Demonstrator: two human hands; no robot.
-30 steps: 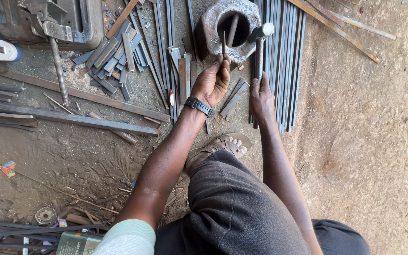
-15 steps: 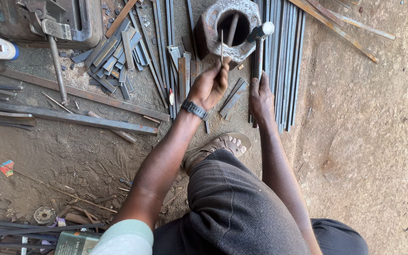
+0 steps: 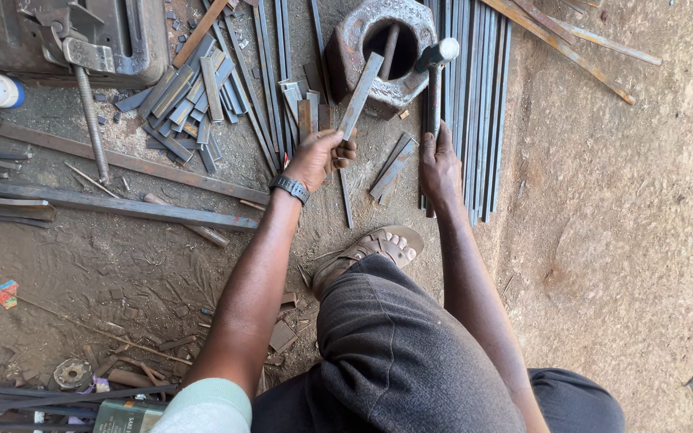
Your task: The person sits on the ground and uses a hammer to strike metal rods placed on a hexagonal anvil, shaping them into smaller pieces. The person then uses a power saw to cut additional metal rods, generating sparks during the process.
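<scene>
My left hand (image 3: pixel 320 157), with a black watch at the wrist, grips a short flat steel strip (image 3: pixel 360 95) that leans up against a heavy, rusty hexagonal metal block (image 3: pixel 354 36) with a round hole. My right hand (image 3: pixel 439 167) holds the handle of a hammer (image 3: pixel 435 72), whose head is raised beside the block's right edge. My sandalled foot (image 3: pixel 372 247) rests on the dirt just below both hands.
Long steel bars (image 3: pixel 465 112) lie on the ground to the right of the block. A heap of short cut flat pieces (image 3: pixel 182 104) lies left of it. A vice on a dark machine base (image 3: pixel 74 40) is at top left, with long angle bars (image 3: pixel 106 204) below it.
The left hand has drawn back and tilted the flat strip so it lies flatter across the block. The hammer has stayed raised beside the block.
</scene>
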